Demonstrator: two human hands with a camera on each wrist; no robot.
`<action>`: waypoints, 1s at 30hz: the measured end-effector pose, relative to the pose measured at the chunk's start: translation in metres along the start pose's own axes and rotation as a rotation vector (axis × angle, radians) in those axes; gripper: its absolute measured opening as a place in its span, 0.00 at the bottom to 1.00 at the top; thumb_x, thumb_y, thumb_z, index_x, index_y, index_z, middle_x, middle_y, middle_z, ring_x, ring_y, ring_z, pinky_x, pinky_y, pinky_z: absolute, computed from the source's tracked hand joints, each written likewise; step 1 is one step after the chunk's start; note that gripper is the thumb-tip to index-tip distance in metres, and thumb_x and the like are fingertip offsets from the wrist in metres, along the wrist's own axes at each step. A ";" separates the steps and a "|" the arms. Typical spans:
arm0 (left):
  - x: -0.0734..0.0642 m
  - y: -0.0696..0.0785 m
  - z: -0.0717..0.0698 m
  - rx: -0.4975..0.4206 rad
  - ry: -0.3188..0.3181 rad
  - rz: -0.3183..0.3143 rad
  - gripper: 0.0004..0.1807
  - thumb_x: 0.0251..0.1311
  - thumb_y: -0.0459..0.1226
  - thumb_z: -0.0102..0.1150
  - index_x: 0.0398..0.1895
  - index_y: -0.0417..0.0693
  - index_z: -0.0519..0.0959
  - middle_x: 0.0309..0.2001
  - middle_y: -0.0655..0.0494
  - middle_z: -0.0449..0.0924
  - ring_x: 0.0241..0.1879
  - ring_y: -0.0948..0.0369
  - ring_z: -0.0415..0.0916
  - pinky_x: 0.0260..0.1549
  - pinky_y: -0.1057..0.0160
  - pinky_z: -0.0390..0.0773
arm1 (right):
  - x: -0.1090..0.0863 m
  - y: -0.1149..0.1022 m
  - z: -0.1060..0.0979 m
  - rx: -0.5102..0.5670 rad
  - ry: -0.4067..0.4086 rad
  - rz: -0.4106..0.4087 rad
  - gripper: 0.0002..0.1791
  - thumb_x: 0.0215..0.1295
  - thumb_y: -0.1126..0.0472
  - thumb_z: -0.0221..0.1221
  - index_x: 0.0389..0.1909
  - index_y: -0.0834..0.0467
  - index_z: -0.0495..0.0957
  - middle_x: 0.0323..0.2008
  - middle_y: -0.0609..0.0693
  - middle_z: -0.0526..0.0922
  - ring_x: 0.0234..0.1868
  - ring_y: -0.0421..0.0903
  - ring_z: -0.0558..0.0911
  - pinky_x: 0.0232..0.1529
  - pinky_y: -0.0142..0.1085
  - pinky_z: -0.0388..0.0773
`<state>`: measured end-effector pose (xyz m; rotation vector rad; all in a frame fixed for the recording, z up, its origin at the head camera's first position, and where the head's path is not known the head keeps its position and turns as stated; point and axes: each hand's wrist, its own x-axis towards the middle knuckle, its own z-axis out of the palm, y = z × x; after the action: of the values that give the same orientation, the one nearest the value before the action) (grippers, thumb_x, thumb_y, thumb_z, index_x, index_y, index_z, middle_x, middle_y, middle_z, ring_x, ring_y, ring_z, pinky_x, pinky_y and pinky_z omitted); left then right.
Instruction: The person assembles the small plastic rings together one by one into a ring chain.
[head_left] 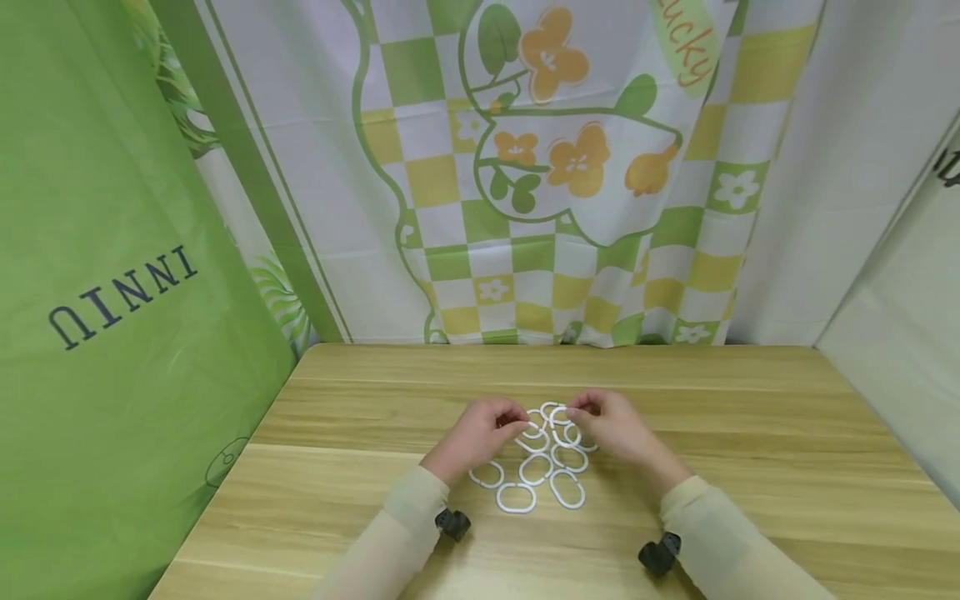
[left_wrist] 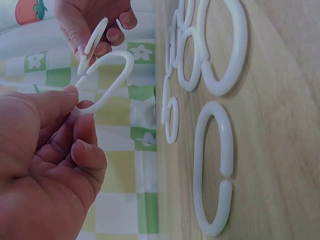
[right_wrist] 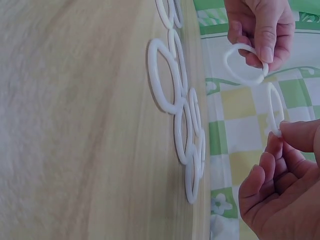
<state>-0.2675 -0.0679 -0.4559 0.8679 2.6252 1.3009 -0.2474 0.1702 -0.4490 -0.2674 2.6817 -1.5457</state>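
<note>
Over the table, my left hand pinches one white plastic curtain ring, an oval with a small gap, between thumb and fingers. Facing it, my right hand pinches a second white curtain ring at its near end. In both wrist views the two held rings are raised above the wood, their gapped ends close together; whether they touch, I cannot tell. Between and below the hands, several more white curtain rings lie loosely grouped, some overlapping. In the left wrist view, a single ring lies nearest the camera.
The wooden table extends around the rings on all sides. Behind its far edge hangs a patterned curtain; a green cloth drapes along the left. Small black cameras sit at the left wrist and right wrist.
</note>
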 end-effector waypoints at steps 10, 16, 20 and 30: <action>0.000 0.004 0.006 0.000 -0.005 0.041 0.03 0.65 0.35 0.62 0.38 0.47 0.83 0.32 0.64 0.80 0.33 0.69 0.75 0.35 0.68 0.77 | 0.001 -0.001 0.008 0.030 0.030 0.011 0.07 0.67 0.63 0.60 0.39 0.64 0.79 0.31 0.54 0.80 0.31 0.44 0.75 0.32 0.35 0.73; 0.000 0.004 0.008 -0.010 -0.015 0.038 0.02 0.65 0.36 0.62 0.37 0.47 0.82 0.33 0.64 0.80 0.34 0.69 0.75 0.37 0.69 0.77 | -0.001 -0.003 0.011 0.056 0.036 0.033 0.07 0.67 0.63 0.59 0.39 0.65 0.79 0.31 0.55 0.79 0.31 0.44 0.74 0.30 0.34 0.72; 0.000 0.006 0.008 -0.028 -0.027 0.027 0.03 0.65 0.36 0.62 0.37 0.47 0.82 0.33 0.64 0.79 0.34 0.68 0.76 0.37 0.68 0.78 | -0.001 -0.003 0.012 0.052 0.041 0.031 0.07 0.67 0.63 0.59 0.38 0.65 0.78 0.30 0.55 0.79 0.29 0.44 0.74 0.28 0.33 0.71; -0.003 0.007 0.011 -0.033 -0.047 0.009 0.02 0.65 0.37 0.62 0.37 0.48 0.81 0.34 0.65 0.79 0.36 0.69 0.76 0.39 0.69 0.78 | -0.001 0.002 0.017 0.030 0.059 0.029 0.06 0.66 0.64 0.59 0.37 0.63 0.79 0.29 0.52 0.79 0.29 0.44 0.75 0.29 0.34 0.72</action>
<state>-0.2587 -0.0583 -0.4575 0.8957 2.5602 1.3052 -0.2444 0.1564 -0.4594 -0.1840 2.6914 -1.6091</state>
